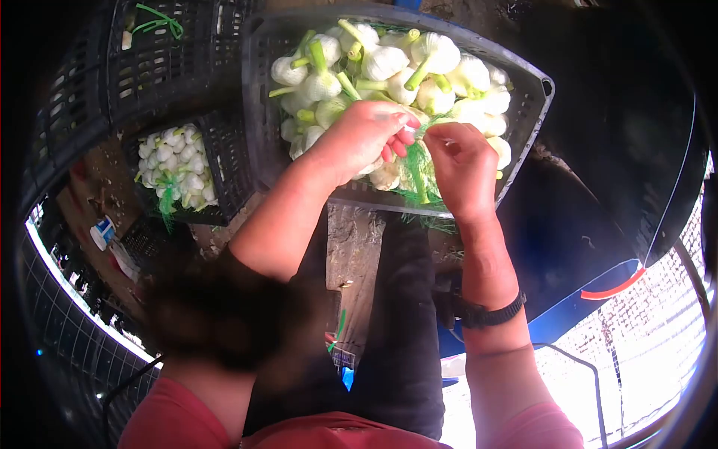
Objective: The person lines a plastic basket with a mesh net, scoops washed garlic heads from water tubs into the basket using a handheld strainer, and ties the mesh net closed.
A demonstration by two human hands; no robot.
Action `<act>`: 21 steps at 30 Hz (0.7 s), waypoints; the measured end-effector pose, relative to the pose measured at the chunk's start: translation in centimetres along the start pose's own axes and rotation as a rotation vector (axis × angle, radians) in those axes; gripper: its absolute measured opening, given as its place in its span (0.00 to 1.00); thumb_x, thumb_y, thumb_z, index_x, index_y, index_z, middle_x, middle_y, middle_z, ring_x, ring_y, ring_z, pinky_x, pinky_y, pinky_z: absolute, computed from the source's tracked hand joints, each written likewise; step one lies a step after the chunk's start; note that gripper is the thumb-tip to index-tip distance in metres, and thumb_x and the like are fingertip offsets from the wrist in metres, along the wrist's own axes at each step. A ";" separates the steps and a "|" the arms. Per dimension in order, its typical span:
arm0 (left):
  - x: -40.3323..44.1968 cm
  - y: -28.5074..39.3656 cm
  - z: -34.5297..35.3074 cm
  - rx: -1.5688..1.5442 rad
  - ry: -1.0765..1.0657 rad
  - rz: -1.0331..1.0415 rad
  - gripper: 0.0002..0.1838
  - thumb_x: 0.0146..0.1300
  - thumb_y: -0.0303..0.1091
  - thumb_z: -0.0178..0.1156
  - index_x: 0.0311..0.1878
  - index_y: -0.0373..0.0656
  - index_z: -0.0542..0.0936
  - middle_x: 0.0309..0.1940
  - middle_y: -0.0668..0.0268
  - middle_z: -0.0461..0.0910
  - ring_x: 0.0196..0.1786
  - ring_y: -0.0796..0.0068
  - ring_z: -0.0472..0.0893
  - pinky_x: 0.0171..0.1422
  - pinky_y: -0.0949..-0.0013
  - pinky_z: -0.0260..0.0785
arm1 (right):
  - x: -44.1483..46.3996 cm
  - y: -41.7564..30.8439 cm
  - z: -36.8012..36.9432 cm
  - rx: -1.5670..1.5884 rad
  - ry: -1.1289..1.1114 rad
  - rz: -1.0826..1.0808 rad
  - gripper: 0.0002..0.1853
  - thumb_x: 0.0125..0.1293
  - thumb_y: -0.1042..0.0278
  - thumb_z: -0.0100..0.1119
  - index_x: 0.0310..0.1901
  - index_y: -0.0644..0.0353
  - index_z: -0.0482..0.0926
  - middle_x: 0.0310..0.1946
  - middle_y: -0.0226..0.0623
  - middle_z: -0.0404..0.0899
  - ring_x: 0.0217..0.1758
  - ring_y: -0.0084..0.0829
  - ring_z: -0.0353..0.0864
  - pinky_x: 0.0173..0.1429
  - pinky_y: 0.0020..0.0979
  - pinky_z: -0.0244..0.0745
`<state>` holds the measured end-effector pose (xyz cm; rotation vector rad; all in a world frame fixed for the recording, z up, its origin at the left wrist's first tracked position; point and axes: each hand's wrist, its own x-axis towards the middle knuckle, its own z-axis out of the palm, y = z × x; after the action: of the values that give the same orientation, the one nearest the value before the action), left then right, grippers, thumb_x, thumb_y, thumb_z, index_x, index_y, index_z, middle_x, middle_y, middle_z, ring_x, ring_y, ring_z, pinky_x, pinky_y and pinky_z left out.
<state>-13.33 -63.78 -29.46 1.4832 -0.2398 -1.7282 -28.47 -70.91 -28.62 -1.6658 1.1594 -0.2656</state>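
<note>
In front of me is a dark plastic crate (526,112) heaped with white garlic bulbs (385,63) that have short green stems. Over its near side, my left hand (368,136) and my right hand (465,166) meet, each with thumb and fingers pinched together. Between them they grip the gathered top of a green mesh net bag (416,166). The net hangs down over bulbs at the crate's near rim, and its lower strands spill past that rim. Whether bulbs sit inside the net or only beneath it, I cannot tell.
At the left, a smaller black crate (217,173) holds more garlic (178,161) and a bunched green net (169,193). Stacked black crates (78,82) rise at the upper left, with a green tie (158,22) on them. A dark blue container (550,318) stands at the right.
</note>
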 end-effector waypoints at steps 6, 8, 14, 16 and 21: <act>-0.1 0.6 -0.1 0.004 0.023 -0.189 0.09 0.62 0.26 0.56 0.44 0.33 0.79 0.32 0.66 0.79 0.31 0.80 0.75 0.35 0.77 0.69 | -1.7 0.2 -0.1 0.120 -0.137 0.045 0.05 0.54 0.76 0.66 0.34 0.60 0.83 0.33 0.31 0.76 0.26 0.18 0.72 0.31 0.20 0.69; -0.1 -0.2 0.3 0.017 0.071 -0.064 0.08 0.60 0.24 0.58 0.42 0.34 0.79 0.32 0.66 0.79 0.31 0.79 0.75 0.36 0.76 0.69 | -1.6 0.4 -0.2 0.066 -0.131 0.032 0.06 0.54 0.76 0.66 0.34 0.60 0.83 0.34 0.32 0.76 0.28 0.18 0.73 0.32 0.21 0.70; -0.6 -0.6 1.9 0.918 0.343 0.883 0.09 0.46 0.15 0.57 0.32 0.38 0.75 0.29 0.59 0.76 0.35 0.60 0.76 0.41 0.64 0.69 | -0.2 0.3 -1.4 0.320 -0.203 0.076 0.06 0.63 0.70 0.58 0.38 0.61 0.81 0.37 0.31 0.78 0.34 0.19 0.75 0.37 0.24 0.71; 0.3 -1.0 1.7 0.868 0.372 0.927 0.09 0.46 0.15 0.57 0.32 0.38 0.75 0.29 0.59 0.76 0.35 0.59 0.76 0.40 0.63 0.69 | 0.3 -0.3 -1.1 0.778 -0.146 0.308 0.10 0.71 0.66 0.47 0.44 0.62 0.76 0.35 0.31 0.79 0.33 0.19 0.74 0.38 0.23 0.71; 1.2 -2.3 2.8 0.663 0.518 0.986 0.09 0.51 0.17 0.61 0.36 0.38 0.78 0.31 0.61 0.77 0.37 0.63 0.78 0.42 0.66 0.71 | 0.7 0.2 0.9 0.534 -0.086 0.296 0.07 0.68 0.72 0.50 0.44 0.63 0.75 0.34 0.31 0.79 0.31 0.16 0.72 0.37 0.20 0.70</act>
<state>-16.77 -64.16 -30.97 1.7515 -1.1179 -0.4535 -27.67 -70.91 -29.39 -1.0180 1.1319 -0.2826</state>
